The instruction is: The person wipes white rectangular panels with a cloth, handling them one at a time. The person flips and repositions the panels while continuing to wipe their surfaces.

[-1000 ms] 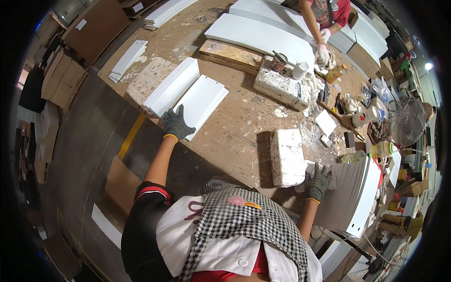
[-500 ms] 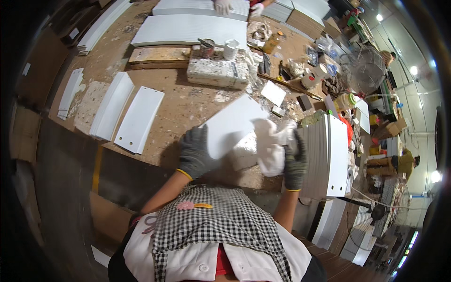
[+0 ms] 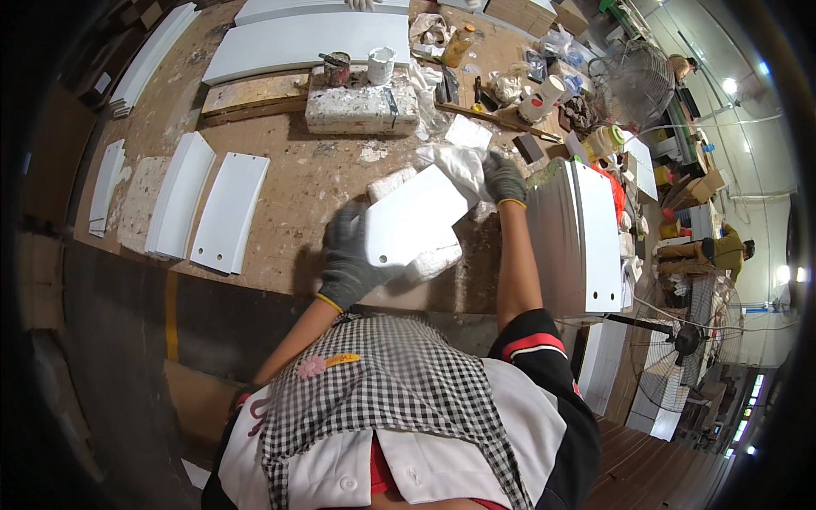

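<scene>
A white board (image 3: pixel 412 223) with a hole near its close edge lies across pale blocks (image 3: pixel 436 263) on the worktable. My left hand (image 3: pixel 355 257), in a grey glove, grips the board's left edge; the thumb reaches toward its near edge. At the board's far right end, my right hand (image 3: pixel 505 177), gloved too, is closed on a crumpled white cloth (image 3: pixel 460 170). The cloth covers part of the board's far edge. To the right of my right forearm stands a tall stack of white boards (image 3: pixel 571 234).
White boards with holes (image 3: pixel 231 212) lie at the left of the table (image 3: pixel 293 183). Farther back, a white cup (image 3: pixel 382 65) and a dark paint can (image 3: pixel 337 70) stand on a paint-spattered block (image 3: pixel 361 110). Beyond the right-hand clutter is a fan (image 3: pixel 633 81). Another person's gloved hand (image 3: pixel 364 4) shows at the far edge.
My right hand has moved away from me with the cloth, from the near right side to the board's far right end. My left hand stays on the board. The whole view has shifted slightly.
</scene>
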Demonstrator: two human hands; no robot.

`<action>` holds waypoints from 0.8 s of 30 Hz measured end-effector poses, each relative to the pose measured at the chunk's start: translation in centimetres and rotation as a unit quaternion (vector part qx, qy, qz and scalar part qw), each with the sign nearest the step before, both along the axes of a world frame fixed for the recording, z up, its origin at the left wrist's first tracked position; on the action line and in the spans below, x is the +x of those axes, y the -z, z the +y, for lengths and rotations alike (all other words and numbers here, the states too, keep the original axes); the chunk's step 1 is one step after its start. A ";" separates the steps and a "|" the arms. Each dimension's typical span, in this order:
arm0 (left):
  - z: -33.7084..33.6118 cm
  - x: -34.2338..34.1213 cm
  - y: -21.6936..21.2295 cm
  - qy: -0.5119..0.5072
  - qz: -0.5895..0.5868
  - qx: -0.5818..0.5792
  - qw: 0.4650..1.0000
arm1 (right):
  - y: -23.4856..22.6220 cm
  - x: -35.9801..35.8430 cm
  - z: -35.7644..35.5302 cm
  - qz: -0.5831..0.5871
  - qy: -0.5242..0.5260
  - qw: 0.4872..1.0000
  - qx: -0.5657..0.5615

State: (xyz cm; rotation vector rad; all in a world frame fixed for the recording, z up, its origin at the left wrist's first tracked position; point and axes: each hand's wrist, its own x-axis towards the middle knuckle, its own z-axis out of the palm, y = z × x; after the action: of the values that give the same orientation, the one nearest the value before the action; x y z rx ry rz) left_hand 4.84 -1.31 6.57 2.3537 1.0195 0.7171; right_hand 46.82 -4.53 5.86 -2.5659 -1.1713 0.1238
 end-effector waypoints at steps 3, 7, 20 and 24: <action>1.5 -1.4 0.8 -0.014 -0.217 -0.434 0.874 | -3.1 -2.7 0.1 0.111 -0.007 0.966 0.232; 2.9 -1.1 2.1 0.171 0.294 -0.063 0.938 | -5.2 -15.5 2.4 -0.010 -0.098 0.987 -0.127; 2.2 -0.3 3.5 -0.047 -0.302 -0.691 0.655 | -10.1 -21.0 -13.5 0.360 -0.212 0.906 0.067; 1.0 0.1 -0.2 -0.019 -0.260 -0.482 0.837 | -13.3 -22.6 -10.1 0.279 -0.104 0.863 0.408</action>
State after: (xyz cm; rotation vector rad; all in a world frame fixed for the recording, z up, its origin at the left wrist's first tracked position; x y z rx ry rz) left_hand 4.90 -0.30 6.75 1.1771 0.8712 0.5941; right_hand 24.17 -14.66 19.21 -1.5115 -0.9691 0.3151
